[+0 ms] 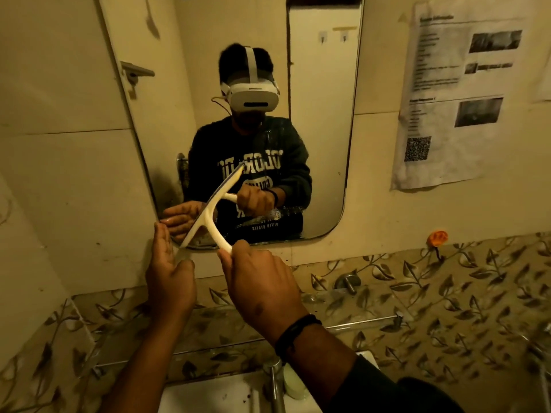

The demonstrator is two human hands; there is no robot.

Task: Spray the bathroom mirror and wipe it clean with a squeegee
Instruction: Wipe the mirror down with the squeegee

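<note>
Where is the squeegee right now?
In the head view, the squeegee lies against the mirror's lower left corner, its handle gripped by the right hand, with the left hand beside its blade.

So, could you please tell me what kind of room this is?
Most likely a small bathroom: a wall mirror hangs above a basin with a metal tap, leaf-patterned wall tiles run below it, and the right hand holds a squeegee against the glass.

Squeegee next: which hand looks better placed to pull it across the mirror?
Right. The right hand already grips the squeegee handle, blade against the mirror. The left hand is open at the mirror's lower left edge.
</note>
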